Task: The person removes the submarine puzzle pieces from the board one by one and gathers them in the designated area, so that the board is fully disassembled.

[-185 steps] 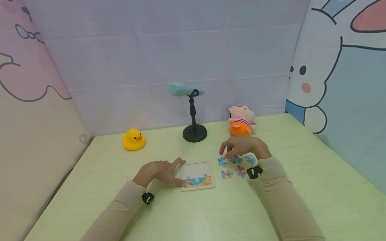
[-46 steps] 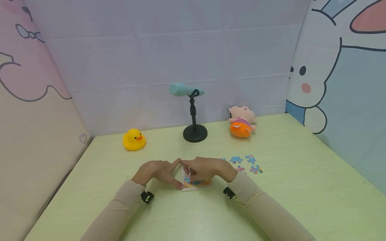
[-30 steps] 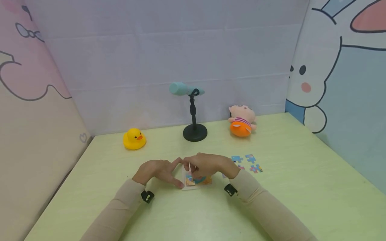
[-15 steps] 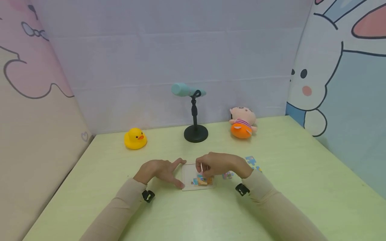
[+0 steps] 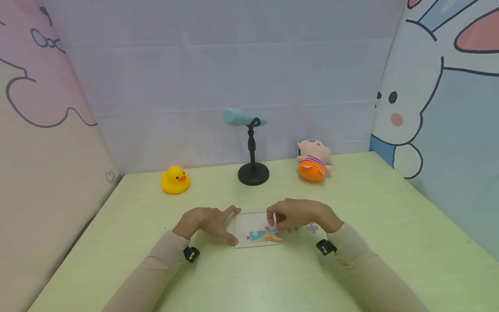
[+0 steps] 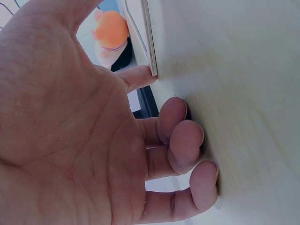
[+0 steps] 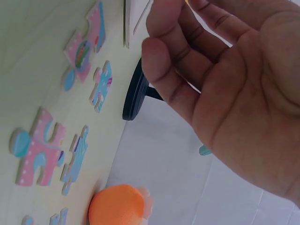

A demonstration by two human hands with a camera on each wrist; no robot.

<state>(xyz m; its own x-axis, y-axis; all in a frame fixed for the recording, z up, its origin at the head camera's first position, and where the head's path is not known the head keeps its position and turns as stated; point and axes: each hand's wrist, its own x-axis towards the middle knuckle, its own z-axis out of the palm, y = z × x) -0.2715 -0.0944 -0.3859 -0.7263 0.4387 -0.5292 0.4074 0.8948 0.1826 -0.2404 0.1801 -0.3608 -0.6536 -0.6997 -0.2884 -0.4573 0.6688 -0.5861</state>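
Note:
A square puzzle tray (image 5: 248,220) lies in front of me, its upper part and lower left corner bare. My left hand (image 5: 206,222) touches its left side, thumb at the near corner and index finger at the far one; the left wrist view shows the index fingertip against the tray's edge (image 6: 150,42). Over the tray's right side, my right hand (image 5: 304,213) pinches an orange-and-blue puzzle piece (image 5: 271,237), partly hidden by the fingers and overlapping the tray's right edge. Blue pieces (image 5: 255,235) lie beside it. Several loose pieces, including a pink one (image 7: 40,154), lie right of the tray.
Toward the back of the table stand a yellow rubber duck (image 5: 175,180), a teal microphone (image 5: 241,117) on a black stand (image 5: 253,173), and a plush toy (image 5: 313,160) in orange. A pale backdrop rises behind them.
Earlier, my right hand went from the loose pieces to the tray's left part. Within the last second it has moved rightward with the orange-and-blue piece. My left hand has stayed at the tray.

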